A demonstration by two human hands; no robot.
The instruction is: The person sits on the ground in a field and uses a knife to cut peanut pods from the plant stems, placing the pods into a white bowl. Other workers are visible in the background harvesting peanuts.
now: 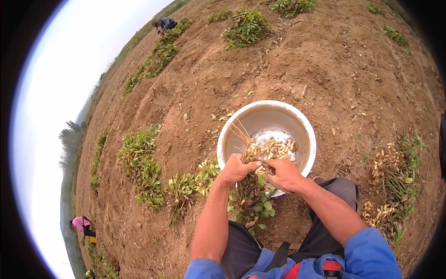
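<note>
A wide pale metal basin [308, 135] stands on the soil before me, with a layer of loose peanuts [282, 149] on its bottom. Over its near rim my left hand [236, 170] is closed round a pulled peanut plant [251, 200]. The plant's thin roots point up into the basin and its green leaves hang down between my knees. Close against the left, my right hand [284, 175] has its fingers bent in at the root end, among the pods. Whether a pod sits between those fingers is hidden.
Uprooted peanut plants with pods [389, 181] lie to my right. Heaps of leafy plants [141, 162] line the soil at left, and another pile [246, 28] is farther up. A bent-over person [165, 24] works at the far upper left, another in pink [82, 225] at the lower left.
</note>
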